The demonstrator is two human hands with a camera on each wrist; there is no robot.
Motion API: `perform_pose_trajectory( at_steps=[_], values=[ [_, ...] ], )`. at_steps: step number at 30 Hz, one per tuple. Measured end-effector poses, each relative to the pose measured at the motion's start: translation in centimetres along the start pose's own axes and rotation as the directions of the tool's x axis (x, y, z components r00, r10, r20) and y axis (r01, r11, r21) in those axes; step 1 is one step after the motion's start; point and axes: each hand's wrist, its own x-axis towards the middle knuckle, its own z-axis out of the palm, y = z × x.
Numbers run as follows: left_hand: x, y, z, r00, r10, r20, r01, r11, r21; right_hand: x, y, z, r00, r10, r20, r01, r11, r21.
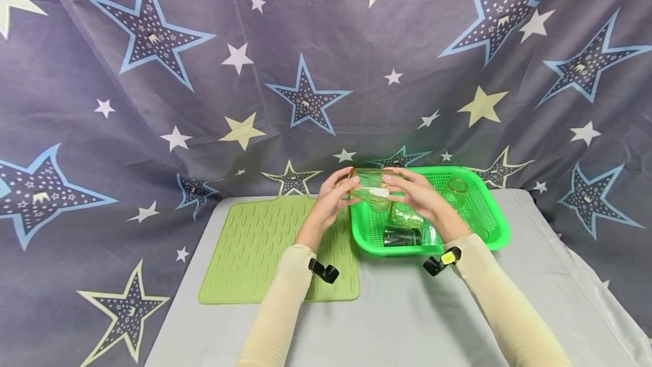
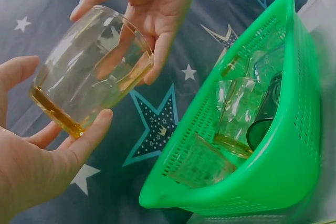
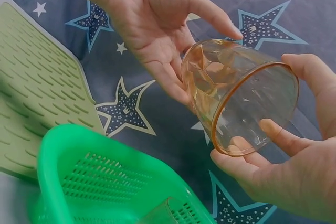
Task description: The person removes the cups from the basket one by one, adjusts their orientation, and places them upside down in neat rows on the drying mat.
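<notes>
An amber-tinted clear drinking glass (image 1: pixel 373 186) is held on its side in the air, over the left part of a green basket in the head view. My left hand (image 1: pixel 330 200) holds it around the thicker amber base, thumb on one side and fingers on the other. At the opposite end my right hand (image 1: pixel 421 196) grips the rim, with fingertips reaching inside the mouth in the right wrist view. Faceted patterning shows on the glass wall (image 3: pixel 210 80) near the base.
The green perforated basket (image 1: pixel 499 231) holds several glasses, among them a dark one (image 1: pixel 402 237) lying down and a clear one (image 1: pixel 457 188) at the back right. Left of it lies a light green drying mat (image 1: pixel 254 254) on the grey-covered table (image 1: pixel 387 310). A star-patterned curtain (image 1: pixel 326 33) hangs behind.
</notes>
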Motion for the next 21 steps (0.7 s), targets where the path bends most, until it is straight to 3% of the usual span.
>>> perform_pose_trajectory(
  at_steps=[8, 21],
  values=[
    [-0.08, -0.02, -0.2, 1.0, -0.023, -0.007, 0.023, 1.0, 0.007, 0.32, -0.01, 0.43, 1.0, 0.0, 0.012, 0.0, 1.0, 0.001],
    [-0.07, 0.44, -0.31, 1.0, -0.005, -0.01, 0.005, 1.0, -0.008, 0.39, -0.39, 0.75, 0.999, 0.003, 0.04, -0.003, 1.0, 0.007]
  ],
)
